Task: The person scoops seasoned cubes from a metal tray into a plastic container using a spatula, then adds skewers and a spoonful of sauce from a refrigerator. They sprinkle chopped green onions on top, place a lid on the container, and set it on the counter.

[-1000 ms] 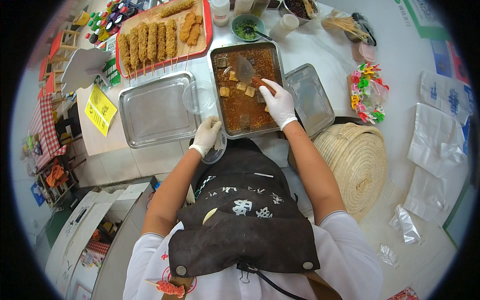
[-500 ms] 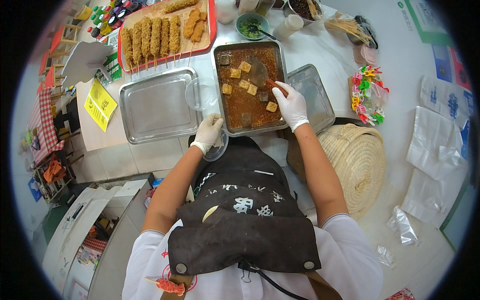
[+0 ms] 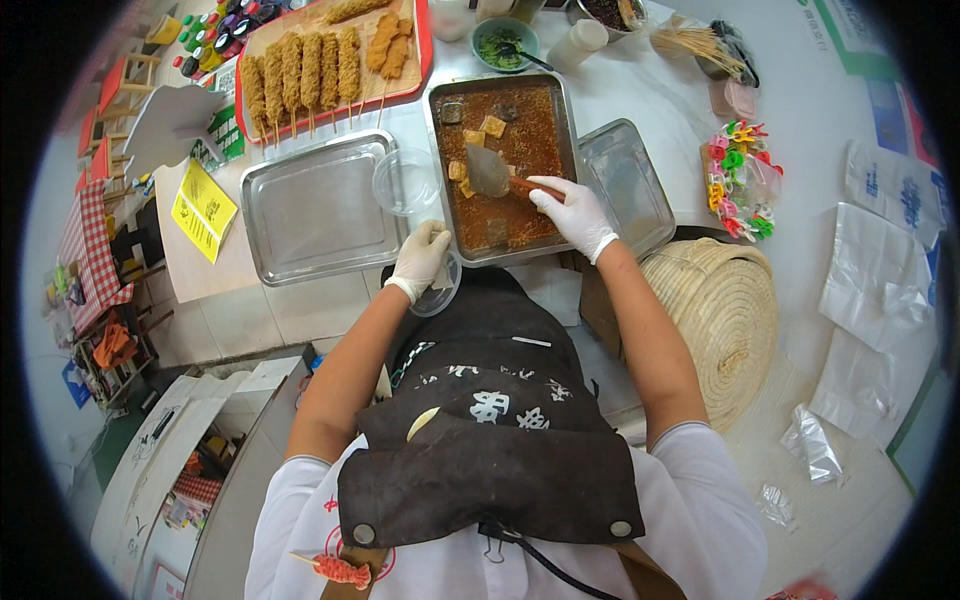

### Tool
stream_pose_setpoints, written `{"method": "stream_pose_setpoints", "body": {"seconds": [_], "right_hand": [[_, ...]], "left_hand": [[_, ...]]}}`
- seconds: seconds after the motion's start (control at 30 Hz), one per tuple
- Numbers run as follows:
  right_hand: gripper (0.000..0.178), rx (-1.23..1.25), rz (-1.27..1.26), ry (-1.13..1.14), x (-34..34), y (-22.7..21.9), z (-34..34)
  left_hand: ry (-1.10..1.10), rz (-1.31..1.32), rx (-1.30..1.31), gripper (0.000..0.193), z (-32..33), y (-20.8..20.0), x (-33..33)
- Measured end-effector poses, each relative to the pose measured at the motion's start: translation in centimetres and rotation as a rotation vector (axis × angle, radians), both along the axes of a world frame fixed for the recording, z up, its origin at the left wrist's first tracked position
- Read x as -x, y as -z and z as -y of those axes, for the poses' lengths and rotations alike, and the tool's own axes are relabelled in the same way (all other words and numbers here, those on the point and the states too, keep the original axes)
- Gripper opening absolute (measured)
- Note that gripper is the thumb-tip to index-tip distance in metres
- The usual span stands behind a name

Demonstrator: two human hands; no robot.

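My right hand (image 3: 577, 214), in a white glove, grips the wooden handle of a spatula (image 3: 488, 172). Its broad metal blade is over the left part of a metal tray (image 3: 570, 118) of reddish-brown sauce. Golden tofu pieces (image 3: 493, 126) lie around the blade, some partly hidden by it, with darker pieces (image 3: 452, 112) near the corners. By the tray's near left corner, my gloved left hand (image 3: 422, 258) has its fingers closed on the rim of a clear plastic bowl (image 3: 438, 301). Another clear plastic bowl (image 3: 406, 181) sits just beyond that hand.
An empty metal tray (image 3: 325, 272) lies at left, a red-rimmed tray (image 3: 425, 60) of breaded skewers behind it. A green-flecked bowl (image 3: 497, 46) and white bottle (image 3: 580, 42) stand at the back. To the right are another metal tray (image 3: 630, 180), colourful clips (image 3: 738, 180) and a woven straw lid (image 3: 715, 330).
The spatula blade has moved left and nearer across the sauce, among the tofu pieces, some of which have shifted or become covered. My left hand stays almost in place with the bowl.
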State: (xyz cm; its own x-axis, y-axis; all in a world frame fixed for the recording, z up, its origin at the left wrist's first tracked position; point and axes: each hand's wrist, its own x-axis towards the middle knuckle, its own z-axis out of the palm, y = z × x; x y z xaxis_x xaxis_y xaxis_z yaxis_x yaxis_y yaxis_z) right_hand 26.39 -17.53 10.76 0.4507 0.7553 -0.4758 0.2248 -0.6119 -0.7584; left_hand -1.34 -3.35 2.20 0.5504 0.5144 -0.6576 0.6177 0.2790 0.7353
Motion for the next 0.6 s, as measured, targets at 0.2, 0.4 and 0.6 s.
{"method": "stream_pose_setpoints", "body": {"seconds": [0.2,0.4,0.6], "right_hand": [[0.042,0.057,0.363,-0.206,3.1,-1.1,-0.5],[0.043,-0.022,0.21,0.114,1.6,-2.7,2.1],[0.04,-0.107,0.318,0.352,1.0,-0.5,4.0]], "left_hand": [[0.02,0.003,-0.023,0.025,0.0,0.5,0.1],[-0.002,0.004,0.023,0.027,0.0,0.9,0.2],[-0.007,0.04,0.04,0.025,-0.1,1.1,-0.1]]}}
